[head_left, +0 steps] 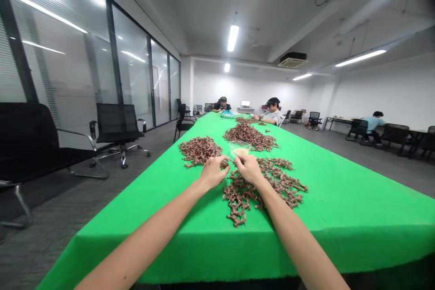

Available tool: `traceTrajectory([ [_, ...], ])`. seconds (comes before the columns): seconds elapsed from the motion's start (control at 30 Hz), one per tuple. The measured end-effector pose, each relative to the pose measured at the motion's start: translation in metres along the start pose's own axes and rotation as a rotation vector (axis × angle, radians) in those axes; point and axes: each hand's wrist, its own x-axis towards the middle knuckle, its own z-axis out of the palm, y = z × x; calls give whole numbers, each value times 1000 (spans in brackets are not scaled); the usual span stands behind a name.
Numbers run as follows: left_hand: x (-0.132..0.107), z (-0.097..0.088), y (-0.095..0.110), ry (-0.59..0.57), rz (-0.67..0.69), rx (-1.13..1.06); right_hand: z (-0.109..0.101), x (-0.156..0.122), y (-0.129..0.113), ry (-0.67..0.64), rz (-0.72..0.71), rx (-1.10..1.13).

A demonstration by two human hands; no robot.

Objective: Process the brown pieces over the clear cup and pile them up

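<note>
Currently the left hand (213, 172) and right hand (249, 169) meet above the green surface (340, 217), left grip pinching a thin sprig (231, 161), right grip closed beside it (hold too small to tell). Brown heaps (261, 190) are large; the clear bowl (239, 148) has only a shallow pale layer.

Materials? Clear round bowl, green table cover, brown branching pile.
Clear round bowl: likely thin transparent plastic, glossy; grains show through. Green table cover: matte woven fabric, draping softly over the edge. Brown branching pile: probably dried roots or stems, matte and knobbly; unconfirmed.
</note>
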Motion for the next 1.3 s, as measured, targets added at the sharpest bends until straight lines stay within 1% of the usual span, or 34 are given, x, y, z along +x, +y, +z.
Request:
traceTrajectory([
  [0.17,1,5,-6,16,17,-31,0,1,0,0,2,1],
  [0.33,2,5,-7,20,23,-38,0,1,2,-3,9,7],
  [0.63,3,6,-10,21,78,-15,0,0,1,-2,16,-21],
  [0.83,4,8,-15,8,83,-68,0,1,1,52,56,-34],
  [1.3,2,5,-9,30,49,-53,0,1,1,23,63,-47],
])
